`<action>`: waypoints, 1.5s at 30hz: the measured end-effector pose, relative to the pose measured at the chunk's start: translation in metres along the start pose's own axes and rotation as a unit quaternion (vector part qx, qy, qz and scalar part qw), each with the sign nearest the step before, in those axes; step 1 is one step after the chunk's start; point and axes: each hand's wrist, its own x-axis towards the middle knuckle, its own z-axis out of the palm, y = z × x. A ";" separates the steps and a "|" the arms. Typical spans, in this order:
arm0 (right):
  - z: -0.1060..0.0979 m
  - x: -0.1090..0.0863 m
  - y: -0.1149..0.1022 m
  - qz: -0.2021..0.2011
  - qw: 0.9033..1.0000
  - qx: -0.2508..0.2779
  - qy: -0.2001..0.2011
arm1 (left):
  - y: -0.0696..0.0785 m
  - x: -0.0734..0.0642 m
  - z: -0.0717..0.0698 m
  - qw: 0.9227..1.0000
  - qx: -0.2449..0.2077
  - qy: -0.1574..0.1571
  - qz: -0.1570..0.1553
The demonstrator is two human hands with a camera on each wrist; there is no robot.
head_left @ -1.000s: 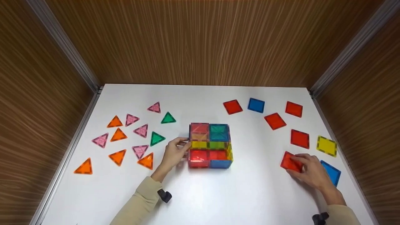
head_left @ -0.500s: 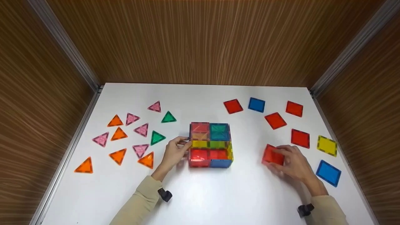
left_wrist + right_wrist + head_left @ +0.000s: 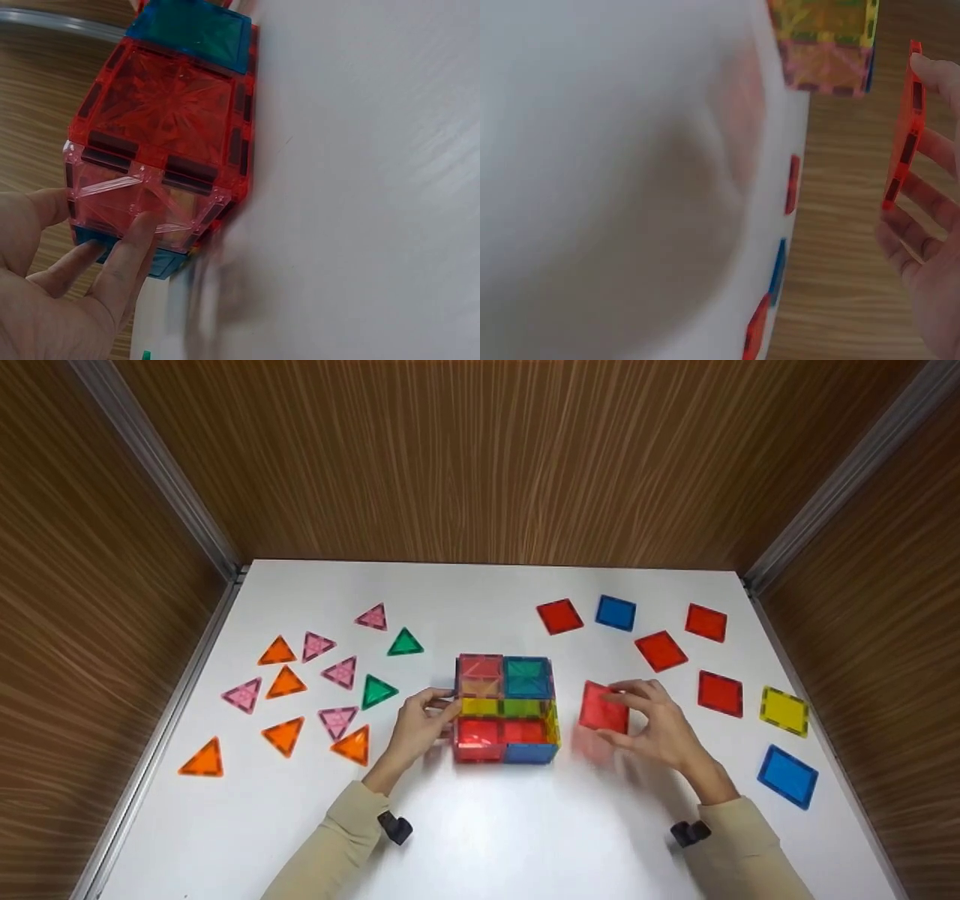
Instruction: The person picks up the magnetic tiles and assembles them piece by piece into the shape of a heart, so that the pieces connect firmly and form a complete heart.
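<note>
Orange triangles [image 3: 286, 682], pink triangles [image 3: 340, 673] and green triangles [image 3: 378, 691] lie flat to the left of the left fingers and beyond them, their tips pointing various ways. The left hand [image 3: 418, 729] reaches in from the lower left, its forearm slanting up and to the right; its fingers are spread, thumb at the upper edge of the box [image 3: 529, 753] and fingers along its pink end panel [image 3: 135, 196], though whether every fingertip touches cannot be told. The box stands on the table [image 3: 480, 840] just right of those fingers, its sides squared to the table's far edge; from above it looks nearly square, so no long axis stands out. The red tile [image 3: 598, 711] is between the box and the right hand [image 3: 660, 725], raised above the table and apart from the box. Being square, it has no long axis; one edge faces the box, and the right wrist view shows it nearly edge-on. The right hand comes in from the lower right, forearm slanting up and to the left, thumb and fingers pinching the tile. Beyond and to the right of these fingers lie loose red squares [image 3: 661, 651], blue squares [image 3: 787, 777] and a yellow square [image 3: 784, 711].
</note>
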 end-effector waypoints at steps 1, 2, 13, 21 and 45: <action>0.001 0.004 -0.004 -0.011 1.000 0.003 0.000 | 0.000 0.000 0.000 1.000 0.000 0.000 0.001; 0.003 0.008 -0.008 -0.022 1.000 0.006 0.000 | -0.001 0.000 0.000 1.000 0.000 0.000 0.001; 0.039 0.043 -0.063 -0.131 0.990 0.028 -0.043 | -0.001 -0.003 0.000 1.000 -0.005 0.002 0.001; 0.069 0.055 -0.098 -0.161 0.983 -0.027 -0.082 | -0.001 -0.002 -0.001 1.000 0.007 0.003 0.006; 0.098 0.068 -0.113 -0.190 0.979 -0.029 -0.072 | 0.000 0.000 -0.001 1.000 0.008 0.000 -0.006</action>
